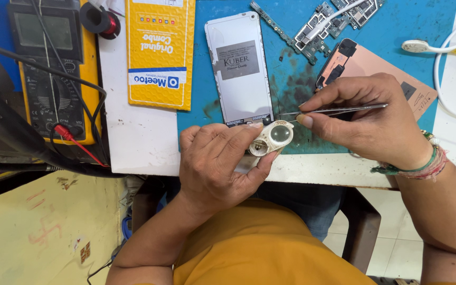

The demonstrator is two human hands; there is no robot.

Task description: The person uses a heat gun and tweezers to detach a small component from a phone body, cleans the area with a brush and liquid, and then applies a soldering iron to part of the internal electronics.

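Observation:
My left hand [218, 163] grips a small cream-coloured oval part with a round glass lens [273, 136] over the table's front edge. My right hand [363, 120] pinches metal tweezers [339, 111], whose tips point left and reach just above the lens part. A silver-grey phone screen panel [240, 68] lies flat on the blue work mat [291, 79] right behind both hands. A copper-coloured phone back [368, 66] lies partly hidden under my right hand.
Circuit boards and flex strips [320, 24] lie at the mat's far edge. A yellow padded package [160, 53] rests on the white table, a yellow multimeter [51, 68] with black and red leads stands left. White cable [444, 50] at right.

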